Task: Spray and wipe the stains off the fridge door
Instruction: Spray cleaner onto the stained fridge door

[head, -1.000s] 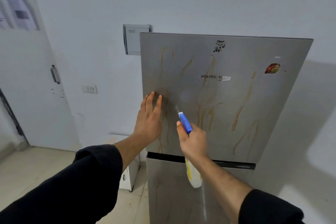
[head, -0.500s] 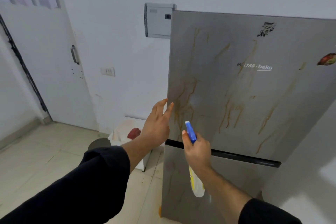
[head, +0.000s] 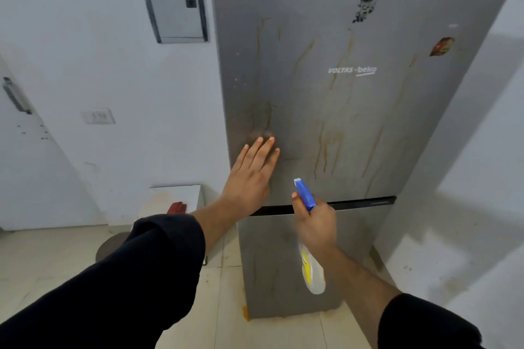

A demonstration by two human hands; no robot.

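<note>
The grey fridge door (head: 382, 110) stands ahead, streaked with several brown drip stains (head: 326, 147). My left hand (head: 252, 173) lies flat on the door's lower left part, fingers spread, with nothing visible in it. My right hand (head: 314, 224) grips a spray bottle (head: 310, 269) with a blue nozzle (head: 304, 194) aimed at the door a short way off; the pale yellow-labelled body hangs below my wrist. The lower door (head: 283, 263) also carries faint streaks.
A grey wall box (head: 177, 10) hangs left of the fridge, with a switch plate (head: 97, 116) below it. A white low unit (head: 175, 198) with a red item (head: 177, 207) stands by the fridge. A door with a handle (head: 15, 95) is at far left.
The view swung left and back. My left hand slid from the door's left edge onto the door face, pressing flat. The spray bottle stayed in my right hand, slightly lower and further right.
</note>
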